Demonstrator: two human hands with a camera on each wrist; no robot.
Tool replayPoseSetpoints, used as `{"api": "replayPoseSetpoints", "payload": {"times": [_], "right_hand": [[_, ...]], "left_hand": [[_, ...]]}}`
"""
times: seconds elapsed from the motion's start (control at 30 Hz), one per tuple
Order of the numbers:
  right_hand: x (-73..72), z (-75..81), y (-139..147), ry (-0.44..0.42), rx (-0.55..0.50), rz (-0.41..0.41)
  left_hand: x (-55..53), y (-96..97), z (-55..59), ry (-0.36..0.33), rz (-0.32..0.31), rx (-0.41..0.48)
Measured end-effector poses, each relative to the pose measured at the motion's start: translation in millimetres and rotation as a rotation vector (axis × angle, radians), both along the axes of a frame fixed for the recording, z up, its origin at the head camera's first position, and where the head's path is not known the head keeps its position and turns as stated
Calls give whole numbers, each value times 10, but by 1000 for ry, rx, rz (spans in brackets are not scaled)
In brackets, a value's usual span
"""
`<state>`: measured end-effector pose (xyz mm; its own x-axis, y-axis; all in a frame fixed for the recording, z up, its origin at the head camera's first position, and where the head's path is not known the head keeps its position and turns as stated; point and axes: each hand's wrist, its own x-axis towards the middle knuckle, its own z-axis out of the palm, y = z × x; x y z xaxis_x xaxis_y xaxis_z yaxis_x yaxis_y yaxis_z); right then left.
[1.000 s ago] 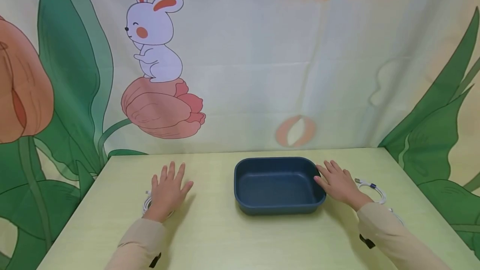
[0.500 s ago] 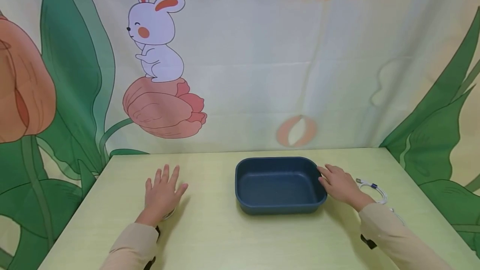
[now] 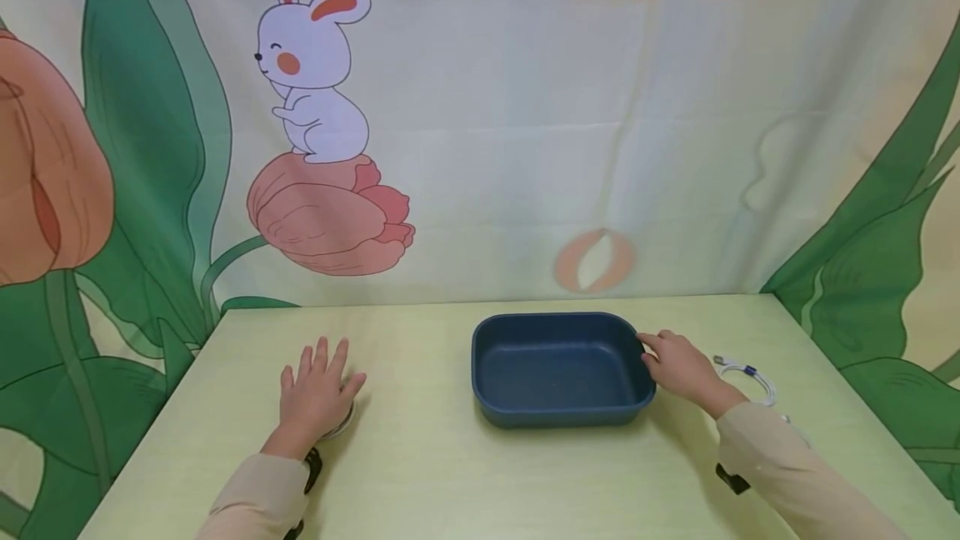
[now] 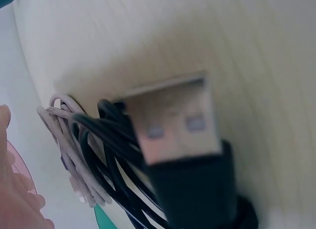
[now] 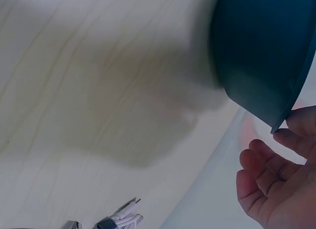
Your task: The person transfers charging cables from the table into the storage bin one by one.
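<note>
A deep blue rectangular basin (image 3: 562,417) stands on the table. At its right rim, my right hand (image 3: 678,367) pinches the edge between thumb and forefinger; the right wrist view shows the other fingers curled beside the rim. My left hand (image 3: 311,398) is held over the table's left side, fingers spread and holding nothing. Part of a coiled cable (image 3: 345,423) shows from beneath it. Close up in the left wrist view are a black cable with a USB plug (image 4: 175,123) and, behind it, a coiled white cable (image 4: 74,150).
A coiled white cable (image 3: 761,386) with a dark tie lies right of my right hand. Another white cable (image 3: 802,436) is mostly hidden by the right sleeve. Behind the pale table (image 3: 450,482) hangs a printed curtain (image 3: 487,148).
My left hand has drifted left and nearer to me, fingers still spread. My right hand's spread fingers have drawn in, with thumb and forefinger now at the basin's rim. The basin stays put.
</note>
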<state>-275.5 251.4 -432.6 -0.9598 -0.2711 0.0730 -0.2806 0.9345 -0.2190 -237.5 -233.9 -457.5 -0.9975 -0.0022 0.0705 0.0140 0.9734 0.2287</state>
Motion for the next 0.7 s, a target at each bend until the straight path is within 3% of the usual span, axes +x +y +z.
{"api": "replayPoseSetpoints", "payload": {"times": [0.37,0.7], "right_hand": [[-49,25,-37,-92,-145,-22],[-53,36,-43,-107,-280,-46]], "left_hand": [[33,-106,-50,-4,0,20],[141,-185,-73,-18,1,20]]}}
